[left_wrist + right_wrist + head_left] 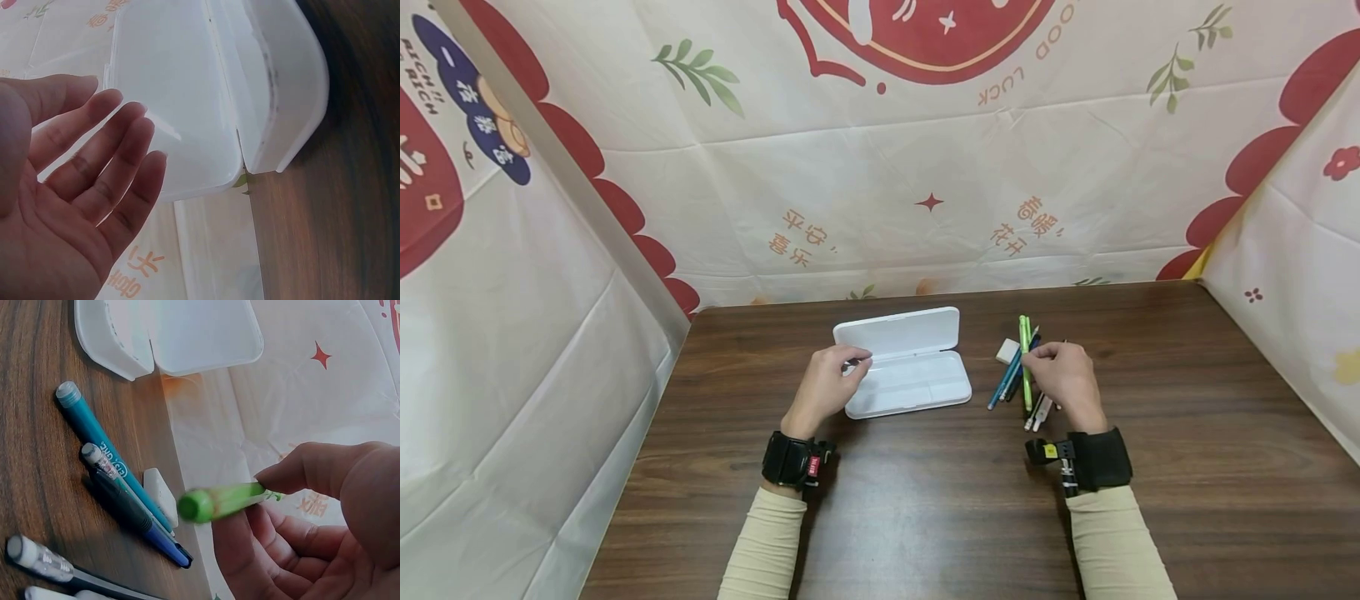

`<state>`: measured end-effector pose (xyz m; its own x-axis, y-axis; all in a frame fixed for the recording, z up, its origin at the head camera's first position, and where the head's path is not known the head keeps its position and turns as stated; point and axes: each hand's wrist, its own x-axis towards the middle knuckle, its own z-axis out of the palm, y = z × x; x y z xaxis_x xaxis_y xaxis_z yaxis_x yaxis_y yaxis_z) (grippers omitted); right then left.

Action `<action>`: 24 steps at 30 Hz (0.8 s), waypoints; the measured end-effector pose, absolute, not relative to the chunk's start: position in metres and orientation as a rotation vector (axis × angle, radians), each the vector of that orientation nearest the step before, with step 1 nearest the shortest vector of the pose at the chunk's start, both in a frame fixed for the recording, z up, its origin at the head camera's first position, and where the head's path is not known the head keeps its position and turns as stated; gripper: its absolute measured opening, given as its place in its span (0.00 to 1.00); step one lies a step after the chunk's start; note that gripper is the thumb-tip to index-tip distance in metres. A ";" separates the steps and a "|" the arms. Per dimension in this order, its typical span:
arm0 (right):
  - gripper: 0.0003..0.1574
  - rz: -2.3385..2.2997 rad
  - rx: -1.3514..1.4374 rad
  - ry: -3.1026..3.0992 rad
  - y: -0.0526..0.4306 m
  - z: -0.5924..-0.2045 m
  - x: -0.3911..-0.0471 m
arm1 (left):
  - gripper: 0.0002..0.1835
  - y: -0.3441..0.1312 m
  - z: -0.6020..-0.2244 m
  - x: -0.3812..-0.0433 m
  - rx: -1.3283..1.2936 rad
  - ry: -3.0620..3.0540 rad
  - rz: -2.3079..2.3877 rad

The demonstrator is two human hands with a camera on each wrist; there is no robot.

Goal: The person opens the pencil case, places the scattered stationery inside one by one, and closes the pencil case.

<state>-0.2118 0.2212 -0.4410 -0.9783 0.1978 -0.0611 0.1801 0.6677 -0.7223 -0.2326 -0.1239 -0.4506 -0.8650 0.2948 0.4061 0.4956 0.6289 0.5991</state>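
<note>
My right hand [1063, 377] pinches a bright green pen [1026, 354] between thumb and fingers, lifted off the table in the right wrist view. Below and left of it lie a teal pen [94, 428], a dark blue pen [134, 512], pencils with white eraser ends [40, 557] and a white eraser [160, 495]. My left hand [831, 379] hovers at the left side of a white pencil case [910, 383] whose lid [898, 332] stands open. Its fingers are loosely bent and hold nothing in the left wrist view. No pens show in the case.
The brown wooden table [917, 500] has its far edge against a printed white cloth [880, 192]. More cloth hangs at the left [535, 375] and right sides. Each wrist wears a black camera strap [1101, 458].
</note>
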 end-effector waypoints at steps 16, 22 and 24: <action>0.20 1.242 -0.240 -2.840 0.218 -0.439 -0.212 | 0.09 -0.122 -0.450 -0.232 -0.676 -2.545 -1.059; 0.19 1.245 -0.208 -2.827 0.214 -0.436 -0.211 | 0.09 -0.122 -0.449 -0.232 -0.687 -2.547 -1.044; 0.19 1.234 -0.203 -2.822 0.213 -0.435 -0.212 | 0.09 -0.121 -0.448 -0.232 -0.687 -2.548 -1.049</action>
